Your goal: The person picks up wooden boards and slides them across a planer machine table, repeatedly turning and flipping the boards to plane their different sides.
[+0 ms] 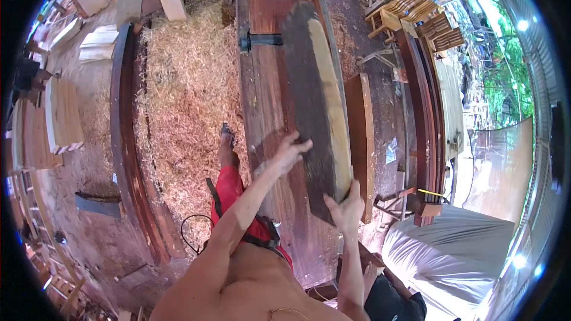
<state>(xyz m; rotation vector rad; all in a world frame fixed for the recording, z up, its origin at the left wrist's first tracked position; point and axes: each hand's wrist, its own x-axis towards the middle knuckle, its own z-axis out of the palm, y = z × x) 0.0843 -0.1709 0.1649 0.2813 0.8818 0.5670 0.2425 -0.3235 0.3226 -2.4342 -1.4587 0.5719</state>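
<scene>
Board [312, 101]: long, dark-faced, with a pale edge; it lies lengthwise over the tabletop [267, 92], though whether it rests flat cannot be told.
Left hand [288, 156]: grip partly open, fingers loosely bent and touching the board's left side, not wrapped round it.
Right hand [347, 208]: grip closed at the near end, thumb on the dark face, fingers by the pale edge.
Dark tool [266, 40]: on the tabletop, beside the board's far part.
Good handling: pinch the near corner firmly, steady the left side with light fingertips, and mind the far end's clearance from that tool.
</scene>
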